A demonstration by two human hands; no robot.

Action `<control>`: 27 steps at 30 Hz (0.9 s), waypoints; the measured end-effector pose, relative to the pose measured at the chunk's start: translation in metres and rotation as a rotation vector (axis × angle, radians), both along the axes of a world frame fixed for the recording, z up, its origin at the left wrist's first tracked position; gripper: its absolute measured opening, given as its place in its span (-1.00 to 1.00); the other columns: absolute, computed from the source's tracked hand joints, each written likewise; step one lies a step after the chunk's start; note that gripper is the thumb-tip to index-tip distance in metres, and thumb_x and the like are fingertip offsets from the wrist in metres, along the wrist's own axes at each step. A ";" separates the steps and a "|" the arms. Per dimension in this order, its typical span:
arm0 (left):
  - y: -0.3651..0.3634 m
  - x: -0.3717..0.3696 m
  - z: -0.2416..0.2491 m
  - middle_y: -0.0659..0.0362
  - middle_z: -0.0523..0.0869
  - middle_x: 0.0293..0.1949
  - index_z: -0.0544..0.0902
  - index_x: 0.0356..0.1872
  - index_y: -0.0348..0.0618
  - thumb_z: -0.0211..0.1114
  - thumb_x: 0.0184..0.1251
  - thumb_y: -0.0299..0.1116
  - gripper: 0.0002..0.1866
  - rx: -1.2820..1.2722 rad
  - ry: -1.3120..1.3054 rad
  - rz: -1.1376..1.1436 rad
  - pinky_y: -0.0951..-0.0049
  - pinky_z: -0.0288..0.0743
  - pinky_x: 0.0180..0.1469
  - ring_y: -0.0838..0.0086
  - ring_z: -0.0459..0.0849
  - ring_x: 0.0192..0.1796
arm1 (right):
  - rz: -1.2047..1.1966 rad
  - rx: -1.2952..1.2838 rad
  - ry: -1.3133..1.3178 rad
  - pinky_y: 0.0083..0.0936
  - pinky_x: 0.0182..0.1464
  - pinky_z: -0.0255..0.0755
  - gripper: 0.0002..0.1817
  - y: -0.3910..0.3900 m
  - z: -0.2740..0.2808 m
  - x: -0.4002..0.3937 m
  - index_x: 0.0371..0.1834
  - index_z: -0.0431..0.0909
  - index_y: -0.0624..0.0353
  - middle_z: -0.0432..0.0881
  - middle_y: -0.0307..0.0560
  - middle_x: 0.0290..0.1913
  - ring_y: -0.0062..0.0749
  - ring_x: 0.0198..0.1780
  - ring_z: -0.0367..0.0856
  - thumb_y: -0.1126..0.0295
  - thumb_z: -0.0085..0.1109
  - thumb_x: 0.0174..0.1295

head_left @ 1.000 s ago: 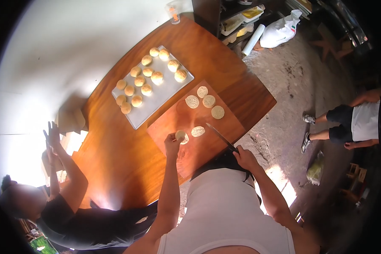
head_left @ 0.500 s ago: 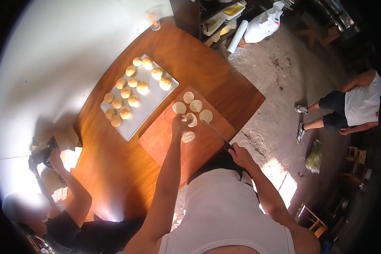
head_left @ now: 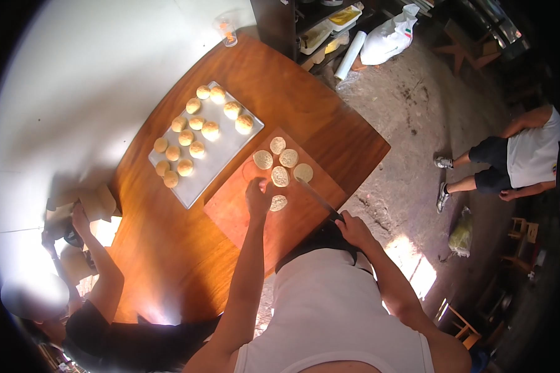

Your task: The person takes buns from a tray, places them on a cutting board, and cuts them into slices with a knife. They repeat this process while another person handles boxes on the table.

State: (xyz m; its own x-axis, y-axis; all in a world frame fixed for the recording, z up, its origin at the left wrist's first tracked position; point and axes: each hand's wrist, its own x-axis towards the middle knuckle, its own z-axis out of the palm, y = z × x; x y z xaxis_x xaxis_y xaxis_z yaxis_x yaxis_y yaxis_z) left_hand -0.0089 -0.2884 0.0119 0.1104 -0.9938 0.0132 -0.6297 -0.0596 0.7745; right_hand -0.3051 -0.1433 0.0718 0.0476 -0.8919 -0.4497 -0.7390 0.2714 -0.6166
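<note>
1. Bread halves [head_left: 280, 176] lie cut side up on the cutting board [head_left: 242, 214], four of them in a loose cluster at its far end and one half [head_left: 278, 202] nearer the person.
2. Left hand [head_left: 258, 198] rests on the board, its fingers touching or just beside that nearest half; whether it grips the piece cannot be told.
3. Right hand [head_left: 353, 230] is closed around the handle of a knife [head_left: 317, 198], whose blade lies across the board with its tip near the cluster.
4. Whole rolls [head_left: 197, 132] sit in rows on a pale tray [head_left: 196, 180] just left of the board, both on a round wooden table [head_left: 180, 255].
5. Another person in a black shirt [head_left: 115, 339] sits at the table's left edge.
</note>
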 end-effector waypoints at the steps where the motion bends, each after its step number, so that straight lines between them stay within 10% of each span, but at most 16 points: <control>1: 0.008 0.007 -0.006 0.06 0.72 -0.33 0.67 -0.16 -0.23 0.50 0.12 -0.30 -0.68 0.096 0.077 0.015 0.24 0.60 -0.16 0.15 0.71 -0.27 | 0.004 -0.002 0.018 0.14 -0.21 0.48 -0.67 0.000 -0.004 -0.002 -0.01 0.42 0.23 0.65 0.39 -0.39 0.39 -0.23 0.65 0.16 0.06 0.45; 10: 0.063 -0.008 -0.019 0.07 0.77 -0.37 0.71 -0.15 -0.28 0.59 0.01 -0.23 -0.57 0.329 0.093 0.066 0.43 0.60 -0.27 0.41 0.74 -0.33 | 0.014 -0.001 -0.005 0.16 -0.17 0.48 -0.63 -0.003 -0.004 -0.001 0.04 0.42 0.26 0.65 0.44 -0.36 0.42 -0.20 0.64 0.14 0.05 0.46; 13: 0.059 -0.024 -0.015 0.05 0.79 -0.39 0.75 -0.22 -0.28 0.60 0.00 -0.22 -0.61 0.568 0.474 0.150 0.41 0.60 -0.25 0.41 0.75 -0.33 | -0.011 0.000 -0.026 0.17 -0.16 0.46 -0.64 -0.004 0.002 -0.003 0.02 0.41 0.26 0.64 0.45 -0.35 0.43 -0.20 0.63 0.14 0.04 0.46; 27: 0.038 -0.063 -0.037 0.16 0.74 -0.46 0.70 -0.27 -0.32 0.58 0.08 -0.30 -0.68 0.182 0.348 0.236 0.46 0.57 -0.40 0.53 0.65 -0.50 | -0.093 0.022 0.003 0.11 -0.21 0.42 -0.66 0.004 -0.004 -0.009 -0.11 0.42 0.25 0.63 0.37 -0.40 0.37 -0.24 0.64 0.13 0.05 0.47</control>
State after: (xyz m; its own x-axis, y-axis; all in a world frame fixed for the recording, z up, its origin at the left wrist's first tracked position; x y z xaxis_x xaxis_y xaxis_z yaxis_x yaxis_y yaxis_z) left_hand -0.0724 -0.2506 -0.0249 0.3007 -0.9237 -0.2376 -0.2864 -0.3250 0.9013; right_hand -0.3140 -0.1396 0.0681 -0.0367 -0.8825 -0.4689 -0.7121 0.3523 -0.6073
